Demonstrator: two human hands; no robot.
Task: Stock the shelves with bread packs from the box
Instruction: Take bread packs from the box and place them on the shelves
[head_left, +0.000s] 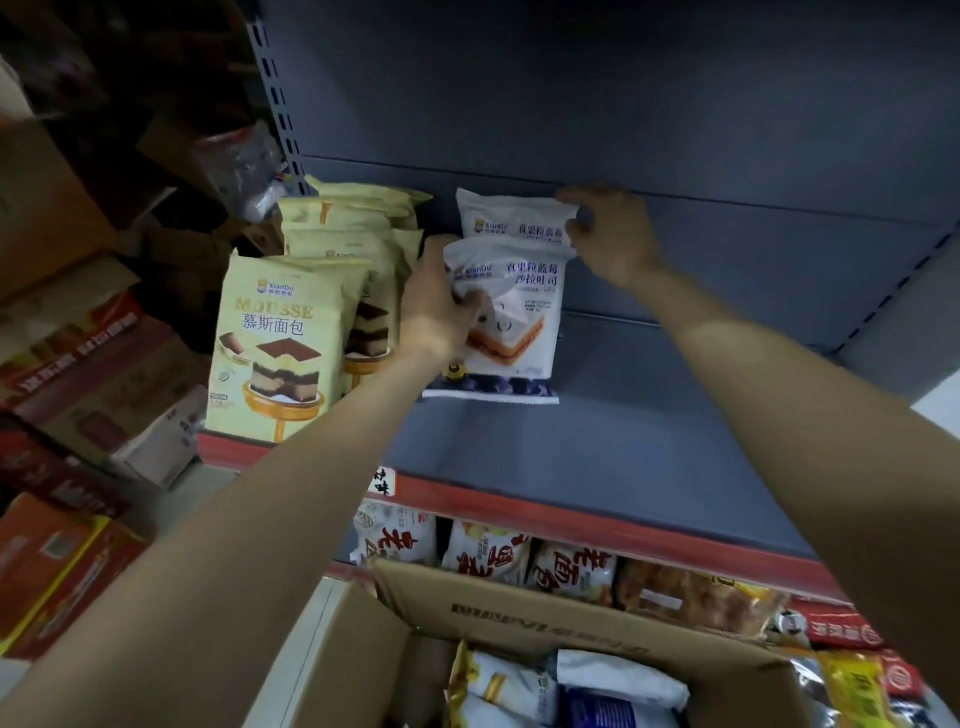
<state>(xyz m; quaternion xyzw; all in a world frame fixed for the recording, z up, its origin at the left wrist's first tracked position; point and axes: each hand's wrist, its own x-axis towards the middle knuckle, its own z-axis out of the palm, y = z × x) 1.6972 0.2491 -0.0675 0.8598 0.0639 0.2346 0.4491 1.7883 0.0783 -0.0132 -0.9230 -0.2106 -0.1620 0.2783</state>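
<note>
Two white blueberry bread packs stand one behind the other on the grey shelf (649, 431). My left hand (436, 306) grips the left side of the front pack (519, 322). My right hand (608, 234) pinches the top right corner of the rear pack (509, 215) near the shelf's back panel. To their left stands a row of yellow mousse bread packs (275, 343). The open cardboard box (519, 618) sits below at the bottom centre, with more white and yellow packs (524, 686) inside.
The shelf below holds orange-lettered bread bags (493, 556). Stacked cartons (78, 395) crowd the left side. A perforated upright post (280, 114) borders the shelf at left. The grey shelf surface stretches bare to the right of the white packs.
</note>
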